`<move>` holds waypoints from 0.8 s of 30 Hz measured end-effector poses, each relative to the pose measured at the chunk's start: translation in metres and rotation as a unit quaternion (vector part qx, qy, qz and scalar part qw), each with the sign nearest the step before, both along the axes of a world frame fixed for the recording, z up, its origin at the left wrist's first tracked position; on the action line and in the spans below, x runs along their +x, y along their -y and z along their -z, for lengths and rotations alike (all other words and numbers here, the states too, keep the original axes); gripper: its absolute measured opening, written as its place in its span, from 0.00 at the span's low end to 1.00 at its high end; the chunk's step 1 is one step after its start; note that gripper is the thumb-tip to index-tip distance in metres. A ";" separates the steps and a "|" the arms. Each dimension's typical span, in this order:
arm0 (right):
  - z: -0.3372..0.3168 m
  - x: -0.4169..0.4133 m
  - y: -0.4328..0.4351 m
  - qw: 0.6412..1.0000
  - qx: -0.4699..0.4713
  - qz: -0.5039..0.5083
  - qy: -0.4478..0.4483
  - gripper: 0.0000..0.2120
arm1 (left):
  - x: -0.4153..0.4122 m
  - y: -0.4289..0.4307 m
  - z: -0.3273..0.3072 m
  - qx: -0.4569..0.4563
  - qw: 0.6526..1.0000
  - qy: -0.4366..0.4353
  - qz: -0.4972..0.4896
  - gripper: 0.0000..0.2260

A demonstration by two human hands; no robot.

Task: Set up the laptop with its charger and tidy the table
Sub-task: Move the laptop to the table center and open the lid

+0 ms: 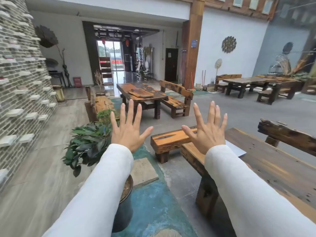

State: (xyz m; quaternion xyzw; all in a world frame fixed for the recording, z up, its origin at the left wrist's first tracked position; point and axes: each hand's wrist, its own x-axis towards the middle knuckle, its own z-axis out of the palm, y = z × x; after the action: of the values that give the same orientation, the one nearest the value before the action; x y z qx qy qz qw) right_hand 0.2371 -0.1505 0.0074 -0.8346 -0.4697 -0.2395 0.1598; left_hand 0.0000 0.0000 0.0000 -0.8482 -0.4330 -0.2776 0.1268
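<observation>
Both my hands are raised in front of me, palms away, fingers spread wide, holding nothing. My left hand point(128, 129) hovers over the floor and a potted plant. My right hand point(209, 130) hovers above the near end of a dark wooden table point(273, 170) at the right. On that table, mostly hidden behind my right wrist and white sleeve, lies a thin silver closed laptop point(236, 150); only its corner shows. No charger is visible.
A low wooden bench point(169, 139) stands beyond the table's end. A leafy potted plant point(87, 144) sits at the lower left, its dark pot point(123, 211) under my left arm. A rough bench back point(289, 134) borders the table's right side. More tables and benches point(145, 94) stand farther off.
</observation>
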 end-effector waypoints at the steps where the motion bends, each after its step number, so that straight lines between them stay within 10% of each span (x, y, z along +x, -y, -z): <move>1: 0.000 0.010 0.001 1.000 -0.001 0.012 -0.003 0.39 | 0.015 -0.001 0.001 0.000 1.000 -0.007 0.003 0.39; 24: 0.082 0.242 0.033 0.987 -0.027 0.152 -0.052 0.37 | 0.287 -0.024 0.080 -0.068 0.991 -0.035 0.114 0.38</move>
State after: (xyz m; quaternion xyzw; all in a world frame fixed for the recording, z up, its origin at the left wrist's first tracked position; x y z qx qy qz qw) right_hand 0.4794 -0.1838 -0.0744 -0.9118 -0.3343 -0.2042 0.1232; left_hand 0.2872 0.0238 -0.0801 -0.9076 -0.3470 -0.2304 0.0516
